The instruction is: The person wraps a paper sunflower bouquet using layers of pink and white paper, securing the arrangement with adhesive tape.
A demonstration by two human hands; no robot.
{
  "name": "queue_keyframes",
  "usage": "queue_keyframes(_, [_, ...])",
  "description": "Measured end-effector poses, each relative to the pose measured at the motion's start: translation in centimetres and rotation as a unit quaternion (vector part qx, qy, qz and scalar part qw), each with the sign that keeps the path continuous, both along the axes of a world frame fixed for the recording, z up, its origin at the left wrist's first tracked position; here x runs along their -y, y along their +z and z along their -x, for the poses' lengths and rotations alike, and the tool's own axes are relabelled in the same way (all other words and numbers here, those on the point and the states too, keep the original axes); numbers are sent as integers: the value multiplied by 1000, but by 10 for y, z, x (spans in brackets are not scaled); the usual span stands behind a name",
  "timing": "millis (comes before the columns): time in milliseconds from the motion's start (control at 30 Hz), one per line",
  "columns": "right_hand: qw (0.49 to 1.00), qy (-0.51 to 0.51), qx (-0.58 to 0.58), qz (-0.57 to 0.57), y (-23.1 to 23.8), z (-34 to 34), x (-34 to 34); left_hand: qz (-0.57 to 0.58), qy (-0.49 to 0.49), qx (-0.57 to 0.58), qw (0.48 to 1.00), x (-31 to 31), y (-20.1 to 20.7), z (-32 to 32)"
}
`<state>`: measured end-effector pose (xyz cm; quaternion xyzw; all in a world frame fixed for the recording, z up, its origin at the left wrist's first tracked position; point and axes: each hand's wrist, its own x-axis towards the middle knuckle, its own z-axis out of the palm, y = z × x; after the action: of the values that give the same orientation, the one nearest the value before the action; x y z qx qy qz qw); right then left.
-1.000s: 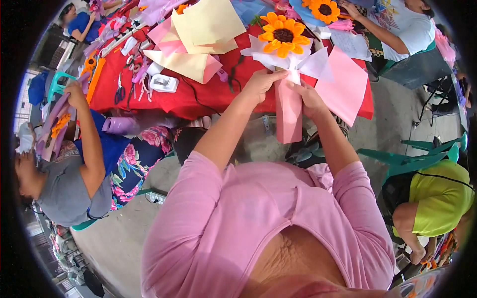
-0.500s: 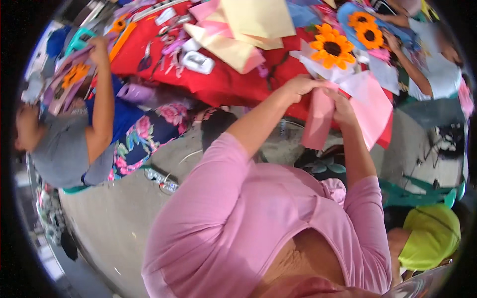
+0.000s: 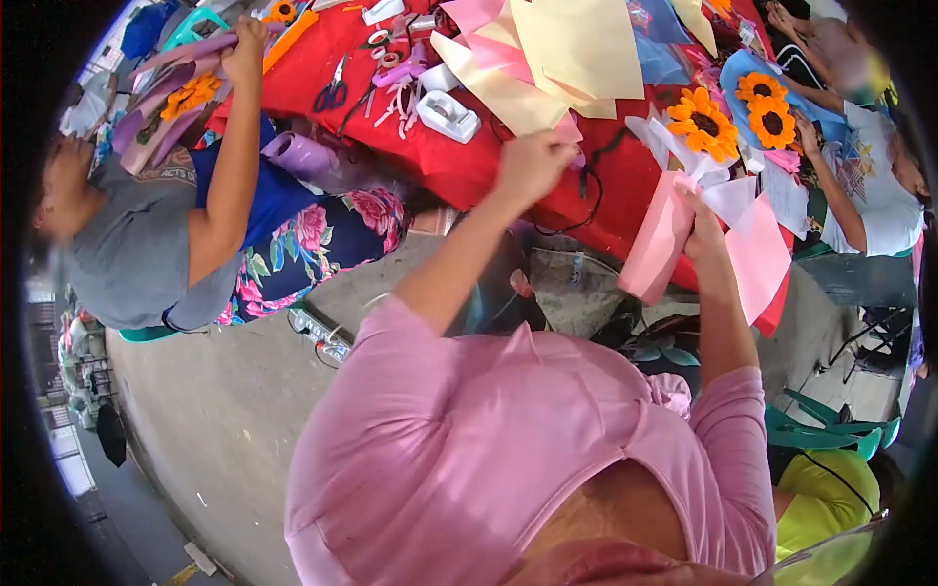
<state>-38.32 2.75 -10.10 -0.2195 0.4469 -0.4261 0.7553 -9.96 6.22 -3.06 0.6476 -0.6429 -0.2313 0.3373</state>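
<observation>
Being seemingly light and crushable, the sunflower bouquet [image 3: 668,215] is being clasped, sensibly, at its neck by the closed right grip [image 3: 704,232] over the tabletop [image 3: 440,168] edge; the left grip [image 3: 532,174] is being held curled, contents unclear.

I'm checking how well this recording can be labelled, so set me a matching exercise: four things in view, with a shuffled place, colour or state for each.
Things:
1. Right hand
2. Left hand
3. Tape dispenser
4. Scissors

Descriptions:
A. White, on the red tablecloth
B. Blurred, away from the pink wrapping paper
C. Dark-handled
D. Holding the pink wrapping paper

Pairs: 1-D, 2-B, 3-A, 4-C
</observation>
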Motion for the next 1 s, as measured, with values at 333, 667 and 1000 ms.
queue_keyframes(333, [982, 166, -90, -12, 19, -47, 59, 34, 224, -155, 962, -59, 21, -177])
queue_keyframes(667, [912, 91, -366, 159, 23, -104, 48, -18, 238, -125, 963, -85, 32, -187])
queue_keyframes(1000, [698, -80, -647, 297, 25, -19, -6, 160, 102, 257, 948, -11, -2, -194])
